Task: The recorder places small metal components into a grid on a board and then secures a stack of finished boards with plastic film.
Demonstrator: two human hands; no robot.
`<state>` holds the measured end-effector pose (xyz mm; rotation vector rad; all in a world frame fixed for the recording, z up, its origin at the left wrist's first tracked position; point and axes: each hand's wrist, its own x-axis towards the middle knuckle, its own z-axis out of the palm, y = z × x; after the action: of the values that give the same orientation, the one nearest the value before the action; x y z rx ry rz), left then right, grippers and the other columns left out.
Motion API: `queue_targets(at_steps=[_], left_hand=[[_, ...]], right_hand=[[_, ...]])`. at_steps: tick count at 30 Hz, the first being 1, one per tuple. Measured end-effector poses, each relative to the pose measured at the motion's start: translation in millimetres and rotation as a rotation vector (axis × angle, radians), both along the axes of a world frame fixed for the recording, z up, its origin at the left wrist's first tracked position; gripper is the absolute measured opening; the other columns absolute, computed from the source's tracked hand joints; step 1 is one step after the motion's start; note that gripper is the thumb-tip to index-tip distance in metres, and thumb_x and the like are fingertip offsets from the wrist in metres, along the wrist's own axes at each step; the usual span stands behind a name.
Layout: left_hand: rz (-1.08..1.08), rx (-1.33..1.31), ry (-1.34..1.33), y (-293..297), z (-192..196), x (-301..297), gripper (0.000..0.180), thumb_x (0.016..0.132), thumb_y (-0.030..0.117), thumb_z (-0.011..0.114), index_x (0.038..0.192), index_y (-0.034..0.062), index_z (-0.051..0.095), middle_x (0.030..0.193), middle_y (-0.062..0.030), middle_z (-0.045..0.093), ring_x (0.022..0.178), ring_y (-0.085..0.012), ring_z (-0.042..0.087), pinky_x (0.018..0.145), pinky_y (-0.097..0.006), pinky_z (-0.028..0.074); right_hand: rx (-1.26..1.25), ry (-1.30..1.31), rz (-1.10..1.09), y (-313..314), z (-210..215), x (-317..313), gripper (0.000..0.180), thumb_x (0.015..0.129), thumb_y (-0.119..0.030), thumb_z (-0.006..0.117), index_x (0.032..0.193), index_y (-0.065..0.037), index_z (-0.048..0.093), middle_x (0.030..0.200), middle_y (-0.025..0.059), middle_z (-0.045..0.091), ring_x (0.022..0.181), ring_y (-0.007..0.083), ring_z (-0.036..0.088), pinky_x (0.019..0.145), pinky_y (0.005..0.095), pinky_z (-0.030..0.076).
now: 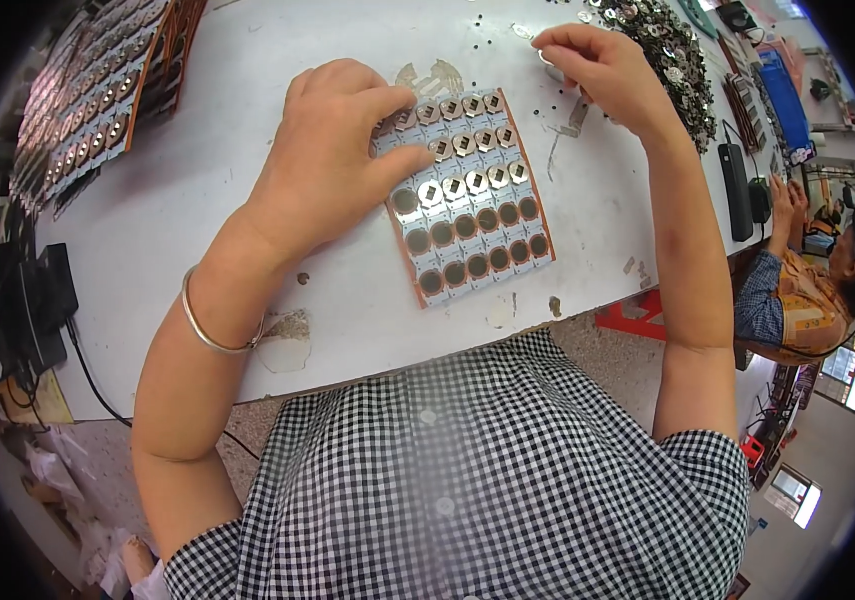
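Note:
A rectangular panel of small circuit boards (467,220) lies on the table in front of me. Its far rows carry shiny metal discs with dark square openings, while the nearer rows show dark round pads edged in copper. My left hand (342,150) rests over its far left corner, thumb and forefinger apart on the panel, the other fingers partly hidden. Farther right, my right hand (602,75) is closed in a pinch beside the loose parts. A small silvery metal disc (549,64) shows at its fingertips, partly covered. Another loose disc (522,31) lies just beyond.
A heap of loose metal parts (672,70) spreads at the far right. Stacked panels with discs (97,110) stand at the far left. Black devices with a cable (47,290) sit at the left edge. Another person (797,290) works at the right.

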<state>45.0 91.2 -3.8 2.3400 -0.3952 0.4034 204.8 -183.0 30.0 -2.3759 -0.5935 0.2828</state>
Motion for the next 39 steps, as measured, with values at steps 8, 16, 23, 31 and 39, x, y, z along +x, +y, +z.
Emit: queue_targets(at_steps=[8, 16, 23, 31, 39], left_hand=[[-0.001, 0.003, -0.013, 0, 0, -1, 0.037, 0.076, 0.021, 0.078, 0.104, -0.0023, 0.074, 0.093, -0.013, 0.066, 0.099, -0.0307, 0.059, 0.1, -0.042, 0.041], [0.001, 0.02, 0.01, 0, 1, -2, 0.038, 0.077, 0.017, 0.08, 0.108, -0.0036, 0.072, 0.095, -0.0112, 0.063, 0.095, -0.0274, 0.058, 0.091, -0.039, 0.046], [0.008, -0.006, 0.032, -2, 1, -1, 0.038, 0.077, 0.022, 0.079, 0.105, -0.0029, 0.074, 0.091, -0.0125, 0.064, 0.094, -0.0299, 0.058, 0.095, -0.041, 0.043], [0.002, -0.014, 0.007, -2, 1, 1, 0.038, 0.076, 0.021, 0.079, 0.105, -0.0041, 0.074, 0.09, -0.0133, 0.065, 0.091, -0.0299, 0.059, 0.09, -0.041, 0.046], [0.011, -0.03, 0.02, -2, 1, 0, 0.038, 0.076, 0.02, 0.079, 0.105, -0.0043, 0.074, 0.088, -0.0134, 0.065, 0.089, -0.0296, 0.059, 0.089, -0.041, 0.046]], right_hand=[[-0.031, -0.05, -0.14, -30, -5, -23, 0.022, 0.101, -0.013, 0.062, 0.117, -0.006, 0.074, 0.086, -0.0021, 0.068, 0.068, 0.0047, 0.055, 0.061, 0.0222, 0.045], [-0.103, -0.305, 0.156, -30, 3, -66, 0.019, 0.093, -0.011, 0.072, 0.111, -0.007, 0.076, 0.098, -0.0018, 0.07, 0.077, 0.0077, 0.058, 0.068, 0.0227, 0.047], [0.151, -0.226, -0.11, -27, -11, -61, 0.018, 0.097, -0.018, 0.072, 0.108, -0.004, 0.076, 0.086, -0.0017, 0.07, 0.074, 0.0074, 0.062, 0.062, 0.0217, 0.047], [0.439, 0.378, -0.238, -36, 2, -61, 0.024, 0.098, -0.017, 0.07, 0.118, -0.003, 0.073, 0.086, 0.0008, 0.071, 0.07, 0.0044, 0.064, 0.054, 0.0185, 0.05], [0.358, 0.327, -0.088, -25, 6, -77, 0.021, 0.095, -0.011, 0.068, 0.114, -0.003, 0.073, 0.09, -0.0015, 0.07, 0.073, 0.0045, 0.062, 0.063, 0.0204, 0.051]])
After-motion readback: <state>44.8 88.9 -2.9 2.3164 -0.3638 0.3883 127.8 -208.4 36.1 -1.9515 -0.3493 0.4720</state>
